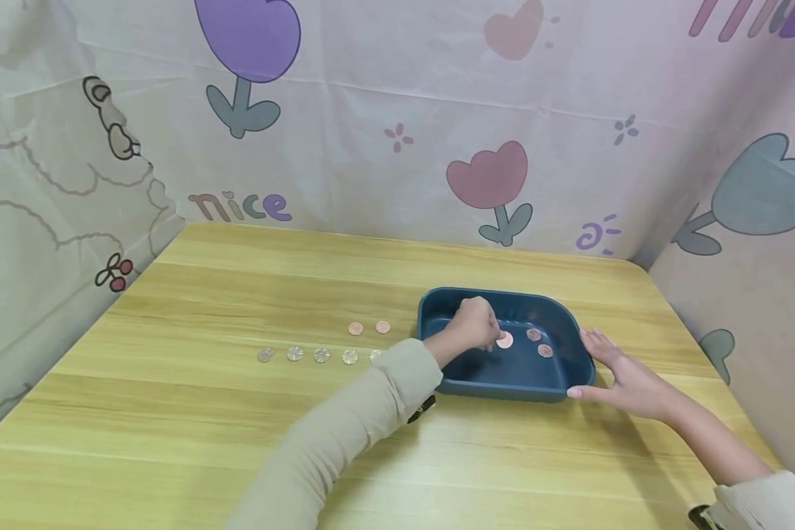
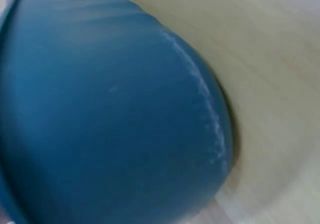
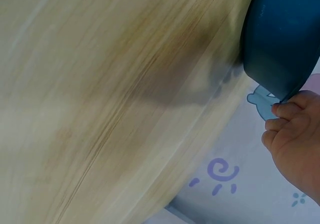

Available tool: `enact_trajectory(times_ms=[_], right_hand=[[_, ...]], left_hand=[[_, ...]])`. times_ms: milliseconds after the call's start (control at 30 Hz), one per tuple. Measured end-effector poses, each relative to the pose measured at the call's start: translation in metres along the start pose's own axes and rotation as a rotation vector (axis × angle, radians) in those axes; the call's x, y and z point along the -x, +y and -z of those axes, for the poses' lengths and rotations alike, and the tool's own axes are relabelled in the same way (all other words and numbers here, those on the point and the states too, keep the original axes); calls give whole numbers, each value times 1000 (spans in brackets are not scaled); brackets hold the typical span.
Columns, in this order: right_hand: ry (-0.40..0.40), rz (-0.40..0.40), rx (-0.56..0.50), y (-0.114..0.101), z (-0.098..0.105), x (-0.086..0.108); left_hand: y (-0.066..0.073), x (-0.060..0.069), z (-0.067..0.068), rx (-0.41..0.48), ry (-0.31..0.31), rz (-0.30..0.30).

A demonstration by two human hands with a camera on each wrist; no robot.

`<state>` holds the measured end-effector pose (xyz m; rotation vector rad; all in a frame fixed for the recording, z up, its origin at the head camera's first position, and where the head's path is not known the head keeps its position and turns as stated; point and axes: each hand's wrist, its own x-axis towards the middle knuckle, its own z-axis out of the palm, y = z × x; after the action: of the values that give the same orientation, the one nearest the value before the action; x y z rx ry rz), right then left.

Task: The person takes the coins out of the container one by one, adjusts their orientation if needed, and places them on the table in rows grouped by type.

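A dark blue plastic storage box (image 1: 503, 390) stands on the table, also filling much of the left wrist view. My left hand (image 1: 472, 324) reaches into it from the left, thumb and finger pinching a copper-coloured coin (image 1: 506, 340) close above or against its floor; the exact gap cannot be told. To the right of that coin lie two more coppery coins, one farther back (image 1: 534, 334) and one nearer (image 1: 545, 351). My right hand (image 1: 626, 379) holds the box's right end, thumb at the near rim and fingers at the far side. In the right wrist view its fingers (image 3: 285, 112) bend against the rim.
Left of the box, two coppery coins (image 1: 355, 329) lie side by side on the wooden table (image 1: 172, 412). Nearer runs a row of several silvery coins (image 1: 322, 355), its right end partly behind the left sleeve (image 1: 371, 397). A printed cloth (image 1: 371, 177) hangs behind the table and along its sides.
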<state>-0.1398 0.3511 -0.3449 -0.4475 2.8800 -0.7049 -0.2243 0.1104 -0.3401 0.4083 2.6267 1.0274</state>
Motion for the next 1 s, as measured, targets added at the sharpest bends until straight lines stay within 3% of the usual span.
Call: enact_trajectory(times_ms=[200,533,767,1000], right_hand=[[-4,5,-1,1,-1,0],[-6,4,-2,-1,1,-1],[-6,9,-9,-2,1,1],[-10,-3,-13,-2,1,1]], left_hand=[[-12,9,13,148,53,-30],[-30,29,42,344,84,-86],[-46,39,56,365,91,-116],[-75,49,74,362,126,-77]])
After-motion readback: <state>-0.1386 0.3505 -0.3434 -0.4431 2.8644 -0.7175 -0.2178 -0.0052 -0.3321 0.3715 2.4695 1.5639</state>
